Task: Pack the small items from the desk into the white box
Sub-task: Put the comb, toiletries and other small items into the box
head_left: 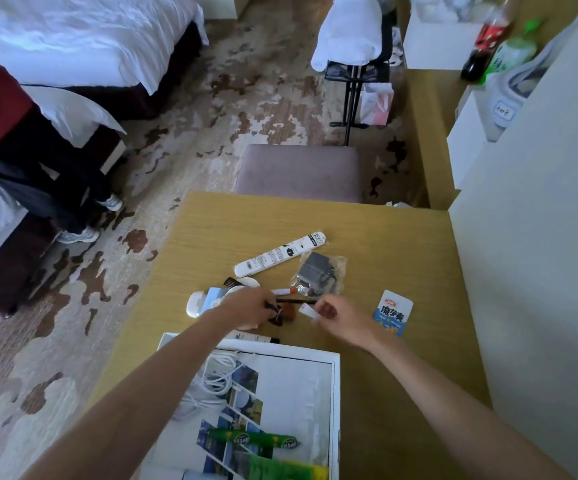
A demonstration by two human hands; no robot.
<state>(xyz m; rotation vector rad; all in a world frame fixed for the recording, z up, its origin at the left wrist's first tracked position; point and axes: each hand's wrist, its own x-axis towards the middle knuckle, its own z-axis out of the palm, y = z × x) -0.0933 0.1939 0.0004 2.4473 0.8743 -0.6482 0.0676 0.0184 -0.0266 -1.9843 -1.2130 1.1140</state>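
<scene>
The white box [335, 410] sits at the desk's near edge and holds a white cable [216, 377], picture cards and a green packet [252, 438]. Just beyond it, my left hand [246, 306] pinches a small brown furry charm [282, 315] by its string. My right hand [339, 317] pinches the charm's white tag [307, 311]. Loose on the desk lie a long white case [278, 254], a clear bag with a grey item [317, 273], a blue snack packet [393, 311], a red-and-white tube [284, 291], a black stick [298, 301], a comb [232, 281] and a white pad [195, 304].
The wooden desk [401, 375] meets a white wall on the right. A mauve stool [301, 171] stands past its far edge. Beds and a person's legs are on the left. A folding rack with white cloth and bottles on a shelf stand farther back.
</scene>
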